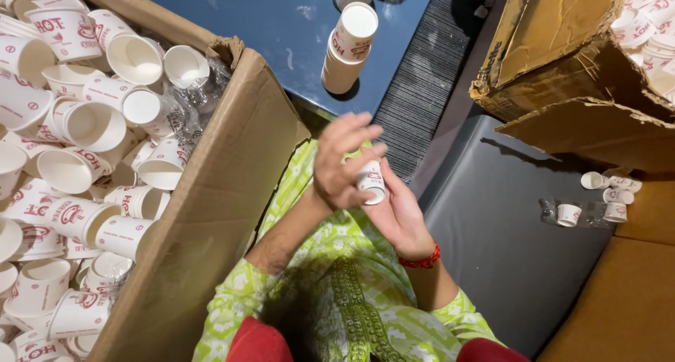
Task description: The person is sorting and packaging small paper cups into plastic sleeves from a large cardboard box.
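**Two hands, one cup between them**

Going L to R: cardboard box (pixel 211 214) of loose paper cups; L hand (pixel 342 161) over R hand (pixel 394 214), pressed together w/ a small paper cup (pixel 370 181) clamped between, axis approx upright, slightly tilted. Cup stack (pixel 349 47) stands on blue table (pixel 281 24), straight ahead, well apart.

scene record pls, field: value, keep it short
left hand: over a small paper cup, fingers on it
right hand: under the same cup, holding it
cup stack: standing on the dark blue table
left box: cardboard, full of loose white cups with red print
right box: torn cardboard, cups inside
loose cups: on the grey surface, right
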